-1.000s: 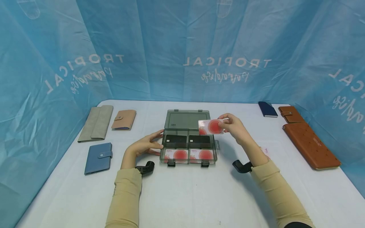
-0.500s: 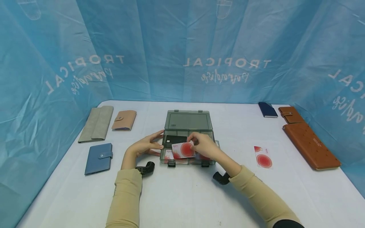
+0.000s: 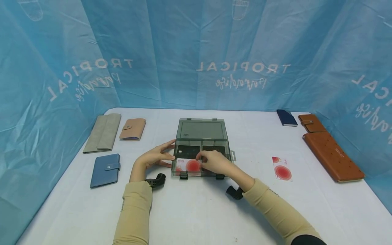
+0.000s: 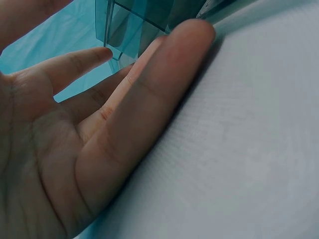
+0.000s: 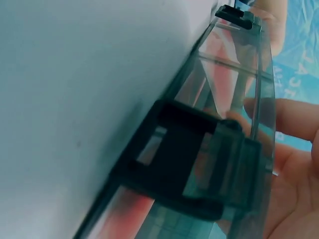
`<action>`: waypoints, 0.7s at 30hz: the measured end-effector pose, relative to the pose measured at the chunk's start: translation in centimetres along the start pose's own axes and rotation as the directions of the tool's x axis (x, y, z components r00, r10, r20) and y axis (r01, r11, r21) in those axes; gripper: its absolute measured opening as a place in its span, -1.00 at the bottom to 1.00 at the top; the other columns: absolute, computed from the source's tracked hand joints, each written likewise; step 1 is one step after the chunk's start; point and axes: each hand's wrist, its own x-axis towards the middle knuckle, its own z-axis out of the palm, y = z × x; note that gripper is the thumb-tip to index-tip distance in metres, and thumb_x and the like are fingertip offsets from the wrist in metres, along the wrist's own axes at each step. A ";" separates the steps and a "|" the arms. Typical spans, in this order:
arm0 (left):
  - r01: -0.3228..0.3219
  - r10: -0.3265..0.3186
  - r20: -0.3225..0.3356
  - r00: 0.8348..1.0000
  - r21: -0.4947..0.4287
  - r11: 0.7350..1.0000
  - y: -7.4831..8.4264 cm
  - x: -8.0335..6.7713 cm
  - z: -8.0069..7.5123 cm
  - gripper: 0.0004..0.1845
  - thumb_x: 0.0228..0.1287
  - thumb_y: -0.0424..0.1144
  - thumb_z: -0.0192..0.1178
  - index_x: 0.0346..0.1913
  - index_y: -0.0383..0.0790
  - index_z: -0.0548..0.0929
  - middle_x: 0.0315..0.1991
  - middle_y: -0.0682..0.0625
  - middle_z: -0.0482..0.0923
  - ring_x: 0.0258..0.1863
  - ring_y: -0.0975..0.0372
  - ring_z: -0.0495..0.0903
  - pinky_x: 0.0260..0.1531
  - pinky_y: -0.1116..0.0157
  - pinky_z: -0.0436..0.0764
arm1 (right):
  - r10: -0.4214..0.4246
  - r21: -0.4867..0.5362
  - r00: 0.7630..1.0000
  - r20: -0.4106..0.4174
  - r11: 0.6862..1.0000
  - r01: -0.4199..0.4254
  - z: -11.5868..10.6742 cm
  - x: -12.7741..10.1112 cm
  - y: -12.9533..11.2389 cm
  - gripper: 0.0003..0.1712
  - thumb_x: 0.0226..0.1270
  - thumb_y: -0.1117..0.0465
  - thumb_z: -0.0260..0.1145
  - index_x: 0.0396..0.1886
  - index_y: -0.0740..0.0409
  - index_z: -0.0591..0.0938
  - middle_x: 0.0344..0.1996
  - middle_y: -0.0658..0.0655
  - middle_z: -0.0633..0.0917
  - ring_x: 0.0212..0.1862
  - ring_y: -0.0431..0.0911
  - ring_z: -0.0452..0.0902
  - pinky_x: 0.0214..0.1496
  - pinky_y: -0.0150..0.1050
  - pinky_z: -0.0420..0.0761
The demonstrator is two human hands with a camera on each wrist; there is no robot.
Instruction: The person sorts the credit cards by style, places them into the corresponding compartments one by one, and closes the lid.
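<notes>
A translucent grey-green compartment box (image 3: 202, 130) stands with its lid raised at the back. My right hand (image 3: 215, 162) pinches a white card with red circles (image 3: 186, 164) by its right edge, low over the front left compartment. Black cards (image 3: 188, 150) sit in the rear compartments. The front right compartment is mostly hidden behind my right hand. My left hand (image 3: 153, 156) rests against the box's left side; the left wrist view shows its fingers (image 4: 124, 114) spread and fairly straight. Seen from the right wrist, a black clasp (image 5: 172, 149) stands before the hand.
Another red-circle card (image 3: 282, 168) lies on the white table to the right. Brown wallets (image 3: 333, 156) and a dark blue notebook (image 3: 287, 117) are along the right side. On the left are a grey wallet (image 3: 102, 133), a tan card holder (image 3: 133, 129) and a blue one (image 3: 105, 170).
My right hand has carried the red-circle card from above the box's right rear down and left to the front left compartment. My left hand has stayed at the box's side.
</notes>
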 end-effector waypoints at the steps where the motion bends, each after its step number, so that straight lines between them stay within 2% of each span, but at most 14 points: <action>1: 0.001 -0.001 0.000 1.000 -0.001 1.000 0.0 0.0 0.0 -0.07 0.15 -0.33 0.23 0.48 -0.02 -0.10 0.45 -0.20 -0.19 0.12 -0.02 0.38 -0.05 0.05 0.58 | 0.001 -0.004 1.000 0.011 1.000 -0.001 0.0 0.0 0.1 -0.75 0.27 0.25 0.22 -0.05 0.06 0.60 -0.47 -0.02 0.58 -0.52 -0.17 0.39 -0.50 -0.34 0.41; 6: 0.000 0.000 0.004 1.000 -0.002 1.000 0.0 0.1 0.0 -0.08 0.16 -0.35 0.21 0.48 -0.03 -0.11 0.45 -0.20 -0.19 0.10 -0.01 0.40 -0.06 0.05 0.59 | 0.001 0.041 1.000 0.020 0.999 -0.002 -0.7 -0.6 0.8 -0.66 0.29 0.20 0.20 0.07 0.04 0.56 -0.36 -0.02 0.62 -0.44 -0.20 0.45 -0.42 -0.32 0.48; 11: 0.002 -0.002 -0.004 1.000 0.003 1.000 0.0 0.1 0.1 -0.09 0.16 -0.35 0.21 0.48 -0.03 -0.09 0.45 -0.21 -0.17 0.16 -0.09 0.35 -0.06 0.05 0.59 | -0.001 0.116 0.996 -0.088 0.993 0.012 -2.9 -2.4 2.2 -0.68 0.31 0.21 0.18 0.05 0.09 0.57 -0.31 0.03 0.65 -0.33 -0.16 0.53 -0.28 -0.21 0.56; 16: 0.003 -0.003 -0.008 1.000 0.001 1.000 0.0 0.1 0.0 -0.08 0.15 -0.36 0.22 0.48 -0.03 -0.09 0.45 -0.20 -0.17 0.18 -0.11 0.33 -0.06 0.05 0.59 | 0.053 0.174 0.985 -0.163 0.984 -0.025 -5.6 -5.0 5.4 -0.68 0.31 0.20 0.17 0.05 0.12 0.56 -0.25 0.08 0.64 -0.21 -0.08 0.52 -0.22 -0.19 0.55; 21: -0.004 0.004 -0.002 1.000 -0.010 1.000 -0.1 0.1 -0.1 -0.09 0.15 -0.37 0.21 0.48 -0.04 -0.08 0.45 -0.21 -0.17 0.16 -0.09 0.34 -0.07 0.05 0.59 | 0.131 0.197 0.977 -0.168 0.976 -0.097 -7.5 -7.9 9.4 -0.64 0.32 0.16 0.19 0.08 0.13 0.53 -0.21 0.11 0.61 -0.09 0.01 0.48 -0.12 -0.13 0.54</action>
